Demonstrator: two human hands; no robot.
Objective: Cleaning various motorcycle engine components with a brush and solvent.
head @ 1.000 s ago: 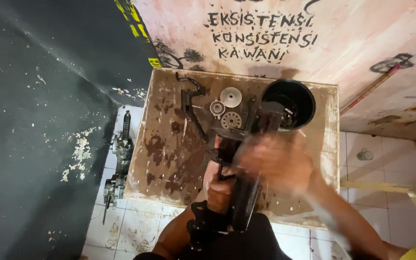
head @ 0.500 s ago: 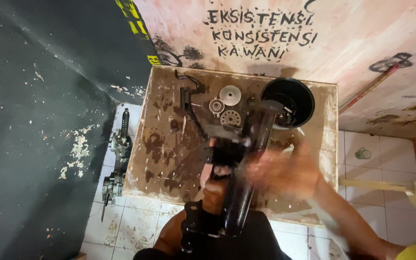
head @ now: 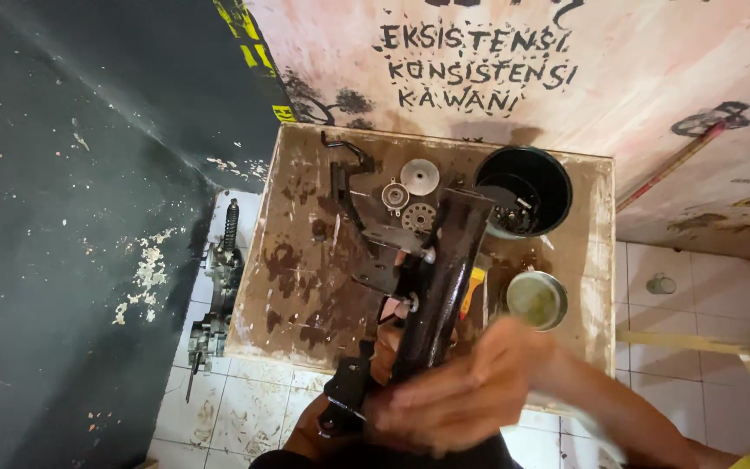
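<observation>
A long black metal machine part rises at a slant from my lap toward the far side of a stained wooden table. My left hand grips its lower end from beneath, near a black bracket. My right hand, blurred by motion, lies over the lower shaft with fingers spread across it. Behind the part lie a black bent bracket, two small gears and a pale disc.
A black bucket with small parts stands at the table's far right; a round tin with greenish content sits nearer. A yellow-handled tool peeks out beside the shaft. An engine piece with a spring lies on the white tiles at left.
My right hand has slid down the shaft toward me, from near its middle to its lower end. The black part has stayed slanted in roughly the same place.
</observation>
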